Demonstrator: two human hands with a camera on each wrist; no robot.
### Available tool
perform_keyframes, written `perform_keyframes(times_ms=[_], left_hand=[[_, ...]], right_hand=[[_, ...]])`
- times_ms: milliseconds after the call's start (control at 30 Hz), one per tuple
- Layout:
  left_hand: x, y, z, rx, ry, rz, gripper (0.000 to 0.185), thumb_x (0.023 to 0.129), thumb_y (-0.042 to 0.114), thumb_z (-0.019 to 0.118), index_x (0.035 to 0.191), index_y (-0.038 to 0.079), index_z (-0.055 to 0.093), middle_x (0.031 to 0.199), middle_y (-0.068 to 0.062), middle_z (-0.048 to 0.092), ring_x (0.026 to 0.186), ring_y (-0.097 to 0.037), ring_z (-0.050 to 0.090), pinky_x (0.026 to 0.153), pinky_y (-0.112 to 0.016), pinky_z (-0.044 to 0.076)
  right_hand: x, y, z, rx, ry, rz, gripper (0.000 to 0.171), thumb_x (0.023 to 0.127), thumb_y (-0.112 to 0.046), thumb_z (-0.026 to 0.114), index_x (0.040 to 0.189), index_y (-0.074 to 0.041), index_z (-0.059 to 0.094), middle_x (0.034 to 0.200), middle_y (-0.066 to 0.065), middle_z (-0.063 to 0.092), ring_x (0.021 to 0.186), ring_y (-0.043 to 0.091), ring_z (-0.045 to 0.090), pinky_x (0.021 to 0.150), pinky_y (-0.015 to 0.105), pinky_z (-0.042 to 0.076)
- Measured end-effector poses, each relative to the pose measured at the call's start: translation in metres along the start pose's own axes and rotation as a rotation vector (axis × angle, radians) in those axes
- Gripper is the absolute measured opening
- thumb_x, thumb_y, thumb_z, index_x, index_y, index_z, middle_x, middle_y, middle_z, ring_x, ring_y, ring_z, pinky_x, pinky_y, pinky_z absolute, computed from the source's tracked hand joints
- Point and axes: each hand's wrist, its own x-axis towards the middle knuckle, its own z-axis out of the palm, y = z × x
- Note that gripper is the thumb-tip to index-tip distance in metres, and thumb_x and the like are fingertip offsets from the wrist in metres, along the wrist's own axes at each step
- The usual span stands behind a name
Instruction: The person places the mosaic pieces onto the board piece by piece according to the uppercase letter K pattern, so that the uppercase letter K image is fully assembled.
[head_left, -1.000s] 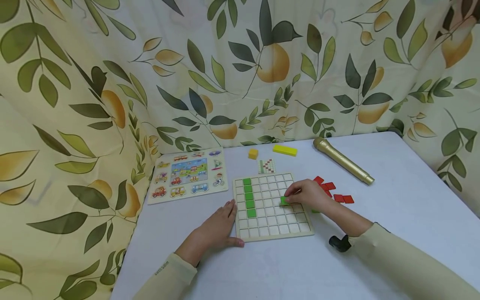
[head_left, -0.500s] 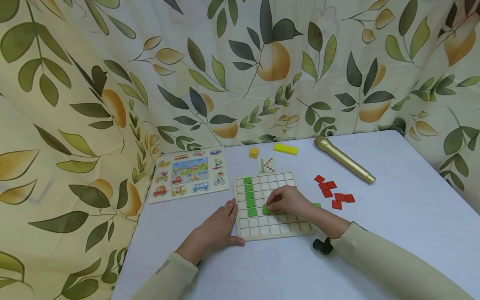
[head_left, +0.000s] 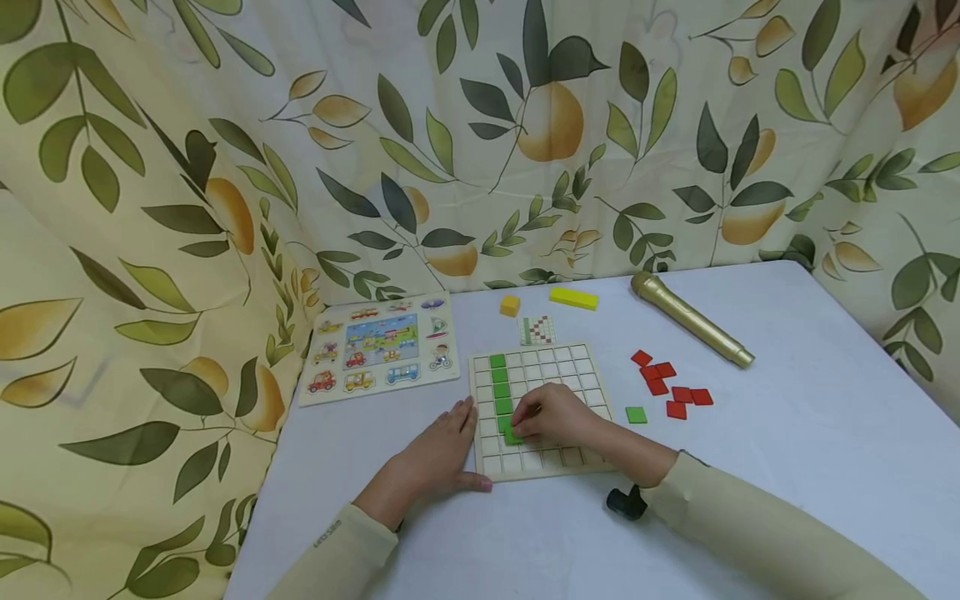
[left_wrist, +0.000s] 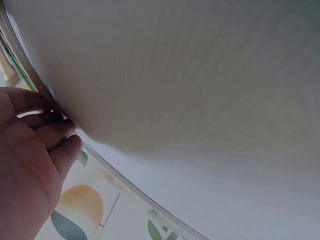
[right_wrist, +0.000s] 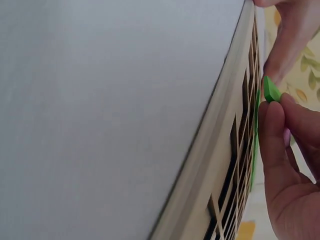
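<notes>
A wooden grid board [head_left: 555,473] lies on the white table, with a column of green square tiles [head_left: 502,390] set in its second column from the left. Between thumb and fingers my right hand [head_left: 558,414] pinches another green tile [right_wrist: 271,90], held tilted just over the board at the lower end of that column. My left hand [head_left: 435,450] rests at the board's left edge, fingers straight and fingertips right at the rim; the left wrist view shows this hand [left_wrist: 35,155] from the palm side.
One loose green tile [head_left: 636,415] and several red tiles [head_left: 657,387] lie right of the board. Behind it are a pattern card [head_left: 537,330], an orange cube [head_left: 510,305] and a yellow bar [head_left: 573,298]. A gold microphone [head_left: 693,321] lies back right, a picture puzzle [head_left: 378,387] at left.
My right hand has carried the green tile leftward and toward me across the board, to the green column's lower end, uncovering the loose tiles at right. My left hand has stayed put.
</notes>
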Motion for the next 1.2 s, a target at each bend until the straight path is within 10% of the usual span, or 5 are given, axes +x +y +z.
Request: perform_keyframes(times_ms=[1200], left_hand=[[0.001, 0.0, 0.0, 0.003, -0.004, -0.002, 0.119, 0.08, 0.074, 0.064, 0.159, 0.0, 0.017, 0.167, -0.016, 0.009, 0.153, -0.029, 0.013, 0.12, -0.042, 0.024]], right_hand=[[-0.004, -0.006, 0.019, -0.258, 0.053, -0.102, 0.01, 0.085, -0.01, 0.081, 0.079, -0.016, 0.076, 0.074, -0.012, 0.066, 0.077, 0.008, 0.059, 0.075, 0.029, 0.053]])
